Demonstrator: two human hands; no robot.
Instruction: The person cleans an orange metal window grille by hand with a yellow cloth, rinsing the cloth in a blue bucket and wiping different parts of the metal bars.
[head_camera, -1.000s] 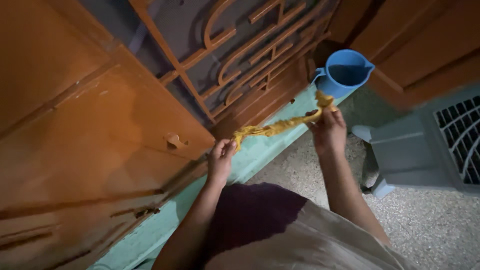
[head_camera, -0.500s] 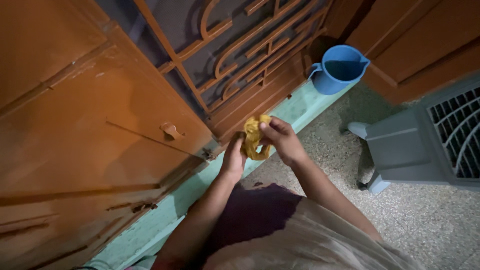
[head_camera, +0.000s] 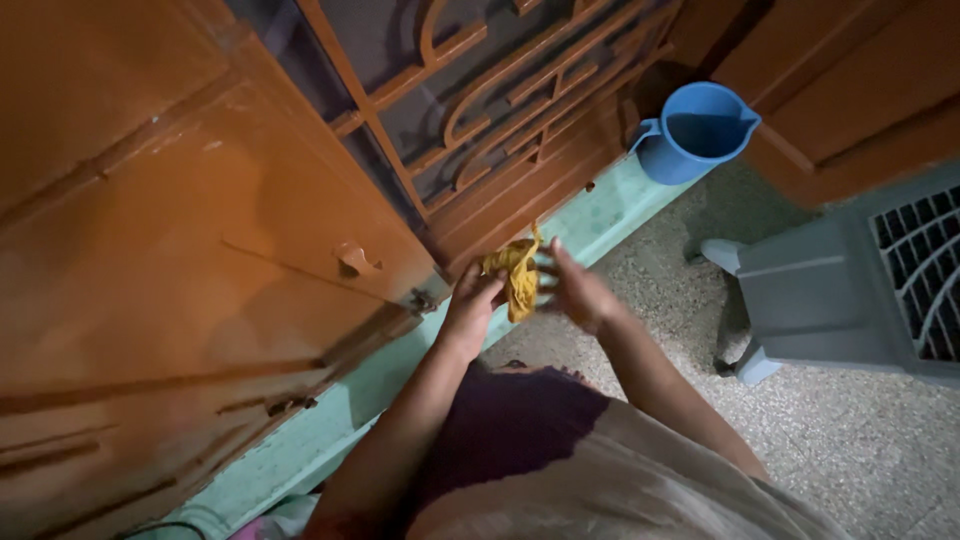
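Brown wooden door (head_camera: 180, 250) fills the left half of the view, w/ a small latch (head_camera: 355, 258) on its face and a hinge (head_camera: 422, 298) at its lower edge; next to it, upper centre, a brown window grille (head_camera: 480, 100) w/ curved metal scrollwork over dark mesh; below both runs a pale green sill (head_camera: 360, 385), slanting from bottom left up toward the jug; speckled terrazzo floor (head_camera: 850, 440) takes the lower right; grey air cooler (head_camera: 850, 290) stands on that floor at the right edge, slatted vent facing the camera, feet on the ground; blue plastic jug (head_camera: 697, 130) sits at the far end of the sill, near the grille's corner, well apart from the hands; person's torso in a purple and light garment at bottom centre, both forearms reaching fwd; left hand (head_camera: 472, 305) has its fingers curled shut around the lower part of a bunched yellow cloth (head_camera: 515, 275); right hand (head_camera: 578, 290) is just beside the cloth on its other side, fingers spread and blurred, palm toward the cloth, touching it at the edge, not clamped on it; cloth is held up in front of the grille's lower frame, above the sill, betw. the two hands.
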